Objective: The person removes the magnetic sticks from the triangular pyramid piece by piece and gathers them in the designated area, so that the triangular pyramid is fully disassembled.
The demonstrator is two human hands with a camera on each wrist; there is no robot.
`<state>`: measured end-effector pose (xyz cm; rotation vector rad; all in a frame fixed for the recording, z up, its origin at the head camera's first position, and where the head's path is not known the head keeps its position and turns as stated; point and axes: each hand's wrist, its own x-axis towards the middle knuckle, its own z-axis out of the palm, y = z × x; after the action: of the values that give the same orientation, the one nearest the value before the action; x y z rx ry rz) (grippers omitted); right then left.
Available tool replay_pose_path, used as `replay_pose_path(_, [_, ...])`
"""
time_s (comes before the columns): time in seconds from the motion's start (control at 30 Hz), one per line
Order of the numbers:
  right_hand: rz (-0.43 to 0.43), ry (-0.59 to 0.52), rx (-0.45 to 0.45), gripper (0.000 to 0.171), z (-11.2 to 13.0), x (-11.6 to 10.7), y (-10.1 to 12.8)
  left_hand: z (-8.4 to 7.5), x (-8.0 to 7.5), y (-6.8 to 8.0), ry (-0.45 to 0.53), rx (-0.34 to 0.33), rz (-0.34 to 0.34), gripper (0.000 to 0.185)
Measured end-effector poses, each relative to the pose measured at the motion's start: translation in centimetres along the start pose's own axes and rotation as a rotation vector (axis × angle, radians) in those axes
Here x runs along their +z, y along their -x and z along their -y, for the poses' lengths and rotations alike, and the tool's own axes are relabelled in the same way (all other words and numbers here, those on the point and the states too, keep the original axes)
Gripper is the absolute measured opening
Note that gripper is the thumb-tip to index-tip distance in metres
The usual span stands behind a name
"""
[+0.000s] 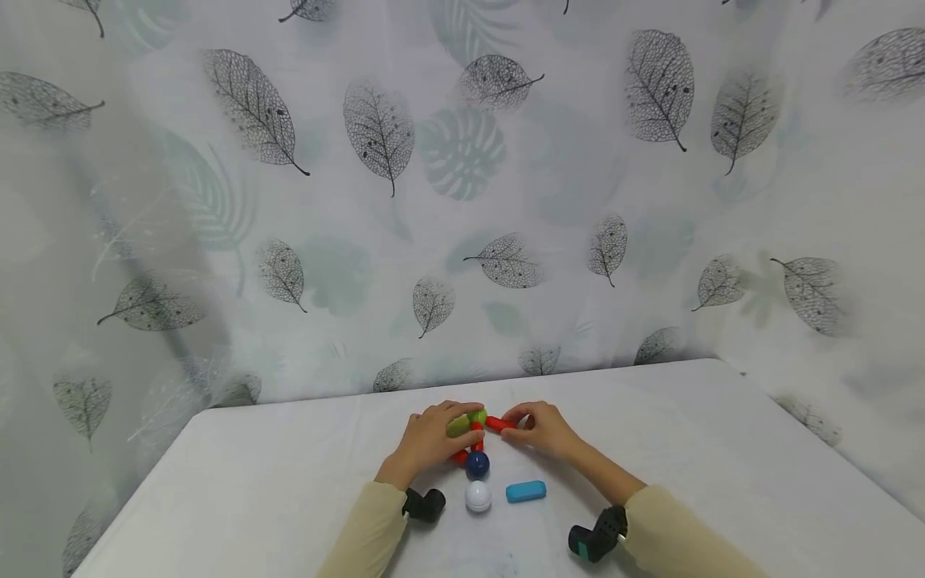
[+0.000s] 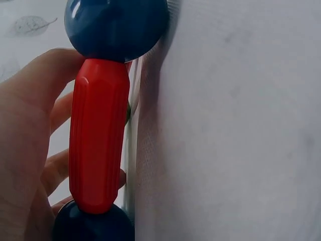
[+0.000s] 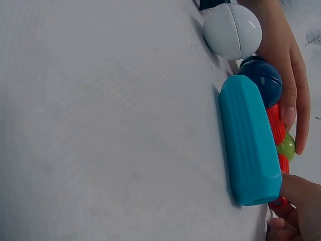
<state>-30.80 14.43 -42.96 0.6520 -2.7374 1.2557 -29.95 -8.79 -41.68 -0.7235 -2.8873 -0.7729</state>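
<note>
Red rod [image 1: 497, 422] sits at the far end of a small cluster on the white table [image 1: 723, 449], pinched by the curled fingers of the right hand [image 1: 542, 429]. Left hand [image 1: 432, 437] curls over a green ball [image 1: 477, 417] and a second red rod [image 2: 98, 135], which joins two dark blue balls [image 1: 477, 463] (the wrist view shows one at each end). Nearer the person lie a white ball [image 1: 478, 496] and a blue rod [image 1: 525, 491], both untouched. Left fingers hide most of the cluster's left side, so its pieces there cannot be made out.
</note>
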Motion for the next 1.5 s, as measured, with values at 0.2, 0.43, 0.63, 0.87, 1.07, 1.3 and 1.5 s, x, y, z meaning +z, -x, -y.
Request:
replay_pose_path(0.2, [-0.005, 0.021, 0.036, 0.022, 0.5, -0.3, 0.0, -0.3, -0.2, -0.2, 0.043, -0.01, -0.007, 0.046])
replay_pose_path(0.43, [-0.029, 0.011, 0.061, 0.022, 0.7, -0.2, 0.0, -0.3, -0.2, -0.4, 0.039, -0.004, -0.009, 0.047])
replay_pose_path(0.63, [-0.074, 0.033, 0.091, 0.02, 1.3, 0.2, -0.1, -0.3, -0.3, -0.5, 0.033, 0.006, -0.024, 0.046])
replay_pose_path(0.87, [-0.088, 0.0, 0.096, 0.02, 1.6, 0.2, 0.1, -0.1, -0.2, -0.2, 0.039, 0.003, -0.036, 0.047])
replay_pose_path(1.07, [-0.091, -0.042, 0.128, 0.022, 0.8, 0.0, 1.2, -0.1, 0.2, -0.1, 0.027, -0.015, -0.037, 0.048])
replay_pose_path(1.3, [-0.02, -0.078, 0.126, 0.022, 0.2, -0.7, 2.8, -0.1, 0.4, 0.1, 0.004, -0.049, -0.074, 0.045])
replay_pose_path(1.5, [0.088, -0.136, 0.05, 0.023, -0.2, -1.7, 3.9, -0.2, 0.2, 0.2, 0.041, -0.068, -0.126, 0.041])
